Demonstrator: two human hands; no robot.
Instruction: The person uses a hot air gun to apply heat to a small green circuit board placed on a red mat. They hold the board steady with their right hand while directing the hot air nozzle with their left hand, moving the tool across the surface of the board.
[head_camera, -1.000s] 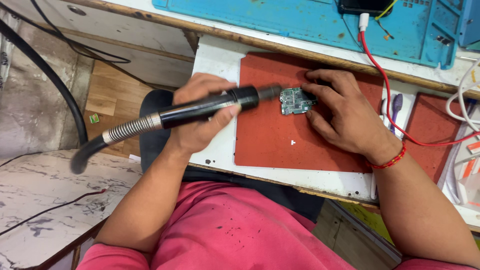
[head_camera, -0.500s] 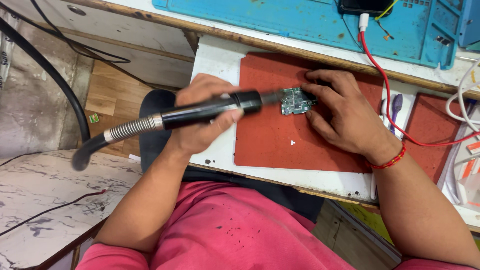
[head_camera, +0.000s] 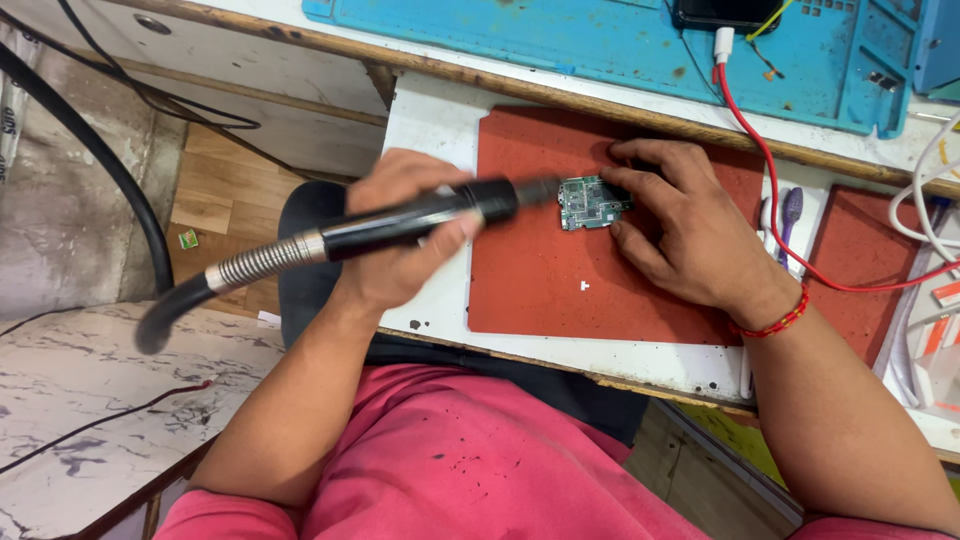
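A: Hands?
B: Left hand (head_camera: 400, 240) wrapped tight around black handpiece tool (head_camera: 400, 225), tip at the circuit board (head_camera: 592, 202). Right hand (head_camera: 690, 235) flat, fingers pinning the board, centre frame.
A: Progress?
B: Mid-work I'd judge; board bare, tool at its left edge.
A: Materials?
B: Ribbed metal hose, matte red mat (head_camera: 540, 270), white surface (head_camera: 440, 120).

— The handpiece (head_camera: 400, 225) in the left hand (head_camera: 395, 245): what is it made of?
— Black body, smooth with a slight sheen; behind it a ribbed, bright metal spring sleeve (head_camera: 262, 262), then a dull black rubber-like hose (head_camera: 170, 305).
— And under the right hand (head_camera: 690, 235)?
— A green circuit board (head_camera: 590, 203), glossy with small metal parts; it lies on a matt red mat (head_camera: 540, 270), finely textured; the bench (head_camera: 440, 120) is white and smooth, its wooden edge worn and rough.
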